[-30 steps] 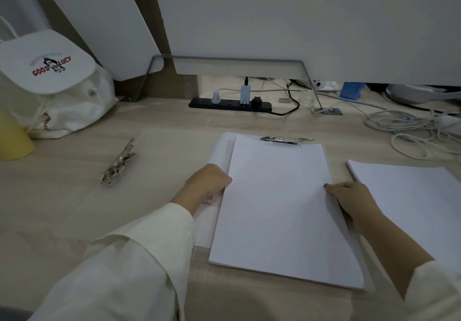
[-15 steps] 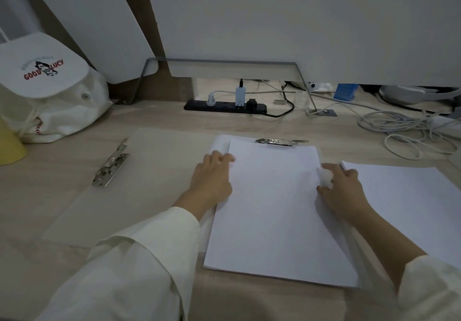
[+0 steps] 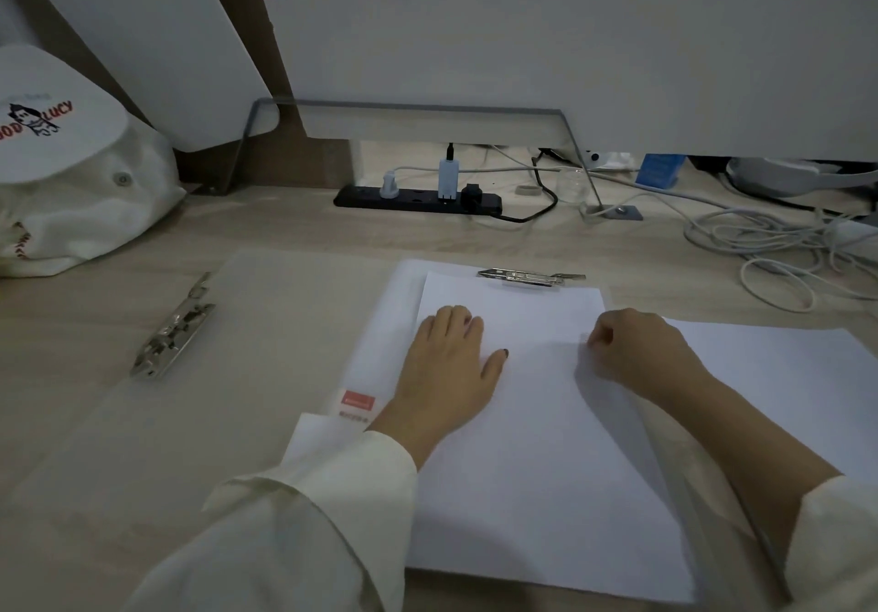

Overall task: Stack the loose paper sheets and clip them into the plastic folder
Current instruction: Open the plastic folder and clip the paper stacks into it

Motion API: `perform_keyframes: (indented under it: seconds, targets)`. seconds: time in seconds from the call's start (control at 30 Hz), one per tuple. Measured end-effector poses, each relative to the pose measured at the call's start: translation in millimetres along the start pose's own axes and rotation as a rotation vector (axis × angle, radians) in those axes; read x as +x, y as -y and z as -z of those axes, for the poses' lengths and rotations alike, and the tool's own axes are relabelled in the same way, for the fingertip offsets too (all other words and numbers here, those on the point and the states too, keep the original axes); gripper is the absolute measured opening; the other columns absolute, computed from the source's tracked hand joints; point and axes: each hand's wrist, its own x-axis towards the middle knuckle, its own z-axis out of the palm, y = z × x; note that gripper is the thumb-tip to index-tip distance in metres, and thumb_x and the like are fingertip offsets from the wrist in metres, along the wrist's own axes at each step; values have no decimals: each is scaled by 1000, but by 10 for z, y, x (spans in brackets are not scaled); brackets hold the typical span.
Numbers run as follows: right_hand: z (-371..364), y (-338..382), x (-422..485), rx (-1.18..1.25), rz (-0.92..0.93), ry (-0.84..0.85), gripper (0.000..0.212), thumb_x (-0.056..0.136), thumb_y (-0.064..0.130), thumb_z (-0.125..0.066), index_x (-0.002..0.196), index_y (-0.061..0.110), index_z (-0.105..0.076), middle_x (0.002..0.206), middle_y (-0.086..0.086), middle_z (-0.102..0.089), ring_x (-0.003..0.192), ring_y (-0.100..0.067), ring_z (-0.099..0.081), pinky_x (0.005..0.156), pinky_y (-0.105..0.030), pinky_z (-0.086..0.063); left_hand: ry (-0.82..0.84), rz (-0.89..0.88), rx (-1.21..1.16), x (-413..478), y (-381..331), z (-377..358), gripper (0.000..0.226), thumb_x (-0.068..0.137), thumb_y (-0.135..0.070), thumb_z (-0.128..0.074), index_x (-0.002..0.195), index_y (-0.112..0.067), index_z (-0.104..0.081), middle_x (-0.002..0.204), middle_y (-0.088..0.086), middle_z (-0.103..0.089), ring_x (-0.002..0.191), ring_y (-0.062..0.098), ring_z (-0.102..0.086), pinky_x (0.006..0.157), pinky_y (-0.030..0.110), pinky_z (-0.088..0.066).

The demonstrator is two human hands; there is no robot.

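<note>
A stack of white paper sheets [image 3: 541,478] lies on the right half of an opened translucent plastic folder [image 3: 266,355], its top edge just below a metal clip [image 3: 529,276]. My left hand [image 3: 451,364] rests flat on the stack's upper left part, fingers spread. My right hand [image 3: 632,355] is curled at the stack's right edge, fingertips pinching the paper. A second metal clip [image 3: 173,328] sits on the folder's left half. More white sheets [image 3: 779,388] lie to the right.
A white cloth bag [image 3: 71,193] with a printed flap stands at the far left. A black power strip [image 3: 418,198] with plugs and a tangle of cables [image 3: 769,250] run along the back. White panels rise behind the wooden desk [image 3: 266,226].
My left hand slid from the stack's left edge up onto the sheet and flattened. My right hand moved up along the right edge and curled on the paper. The view shifted closer.
</note>
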Motion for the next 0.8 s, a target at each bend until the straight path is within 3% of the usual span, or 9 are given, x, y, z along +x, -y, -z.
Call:
perform_keyframes:
  seconds: [0.07, 0.17, 0.27, 0.37, 0.4, 0.53, 0.6, 0.67, 0.8]
  targets:
    - [3, 13, 92, 70, -29, 38, 21, 84, 4, -40, 74, 10, -57, 79, -10, -65, 78, -27, -57, 78, -29, -42, 82, 20, -109, -2, 19, -38, 62, 96, -47, -20, 142, -7, -30, 155, 8, -23, 147, 21, -10, 119, 30, -3]
    - [43, 76, 294, 602, -199, 143, 24, 86, 1, -46, 105, -3, -59, 80, -18, -63, 72, -32, -61, 82, -35, -53, 154, 54, -135, -4, 52, -100, 61, 98, -47, -18, 150, -18, -6, 160, -2, 7, 146, 12, 12, 117, 26, 10]
    - [90, 178, 429, 1140, -416, 196, 21, 90, -7, -43, 71, -1, -49, 72, -19, -53, 62, -23, -54, 46, -19, -51, 163, 45, -114, 2, 56, -136, 65, 94, -57, -7, 149, -25, 1, 159, -5, 13, 145, 11, 16, 115, 26, 13]
    - [43, 190, 530, 1306, -405, 175, 23, 91, -4, -43, 71, 6, -48, 68, -10, -48, 64, -19, -55, 55, -22, -50, 144, 43, -124, -7, 34, -116, 88, 71, -66, 15, 149, -27, 3, 159, -5, 13, 145, 10, 18, 113, 24, 15]
    - [36, 216, 535, 1323, -383, 164, 14, 90, -4, -44, 85, 7, -51, 74, -10, -51, 66, -18, -55, 60, -23, -49, 140, 44, -139, -11, 24, -110, 92, 66, -64, 17, 149, -27, 3, 159, -6, 13, 144, 9, 19, 112, 24, 16]
    - [-13, 297, 617, 1294, -325, 89, 57, 89, -2, -45, 142, 12, -30, 94, -11, -54, 68, -18, -55, 61, -24, -50, 125, 49, -172, -5, 20, -98, 92, 65, -62, 17, 149, -27, 3, 158, -6, 13, 130, 0, 27, 110, 23, 18]
    - [34, 366, 625, 1275, -402, 36, 40, 87, -2, -42, 127, 3, -41, 92, -13, -51, 62, -18, -54, 46, -20, -50, 128, 52, -173, -6, 16, -97, 90, 66, -61, 16, 149, -27, 4, 158, -6, 14, 129, 0, 28, 109, 22, 19]
    - [61, 409, 614, 1304, -529, 50, 9, 87, -2, -39, 87, 3, -47, 83, -12, -48, 57, -18, -52, 38, -19, -47, 131, 52, -168, -10, 13, -100, 90, 66, -61, 16, 149, -27, 4, 158, -6, 14, 130, 0, 28, 109, 22, 19]
    - [52, 393, 622, 1470, -509, 32, 19, 87, -5, -39, 76, 6, -49, 70, -8, -48, 52, -14, -53, 37, -15, -47, 131, 51, -164, -10, 18, -104, 91, 66, -61, 17, 149, -26, 5, 158, -6, 14, 138, 6, 26, 111, 24, 19]
